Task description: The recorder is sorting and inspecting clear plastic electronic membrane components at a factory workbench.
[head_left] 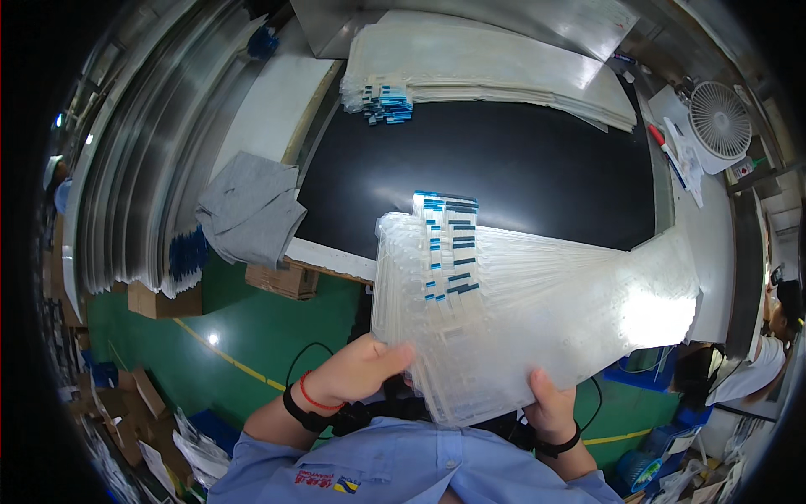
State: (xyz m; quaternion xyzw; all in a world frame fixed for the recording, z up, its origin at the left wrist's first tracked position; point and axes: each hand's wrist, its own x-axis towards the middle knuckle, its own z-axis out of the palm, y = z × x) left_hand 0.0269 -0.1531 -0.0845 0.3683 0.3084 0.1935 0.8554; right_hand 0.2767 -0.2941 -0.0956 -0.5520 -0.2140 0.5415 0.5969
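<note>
A fanned stack of thin translucent plastic sheets [537,323], with blue and dark tabs along its left part, is held between my two hands over the near edge of the table. My left hand [369,370] grips its left edge, thumb on top and fingers hidden beneath. At the near edge, my right hand [550,405] has its thumb on the top sheet; the other fingers are mostly under the stack. A second pile of similar sheets [495,63] lies at the back of the black mat [520,160], its blue tabs at the left end.
A grey cloth [252,208] lies at the table's left corner, beside many hanging long sheets [143,168]. At the right are a white fan [719,120] and a red marker [656,136]. Cardboard boxes [281,280] stand on the green floor. Another person's sleeve [756,370] shows far right.
</note>
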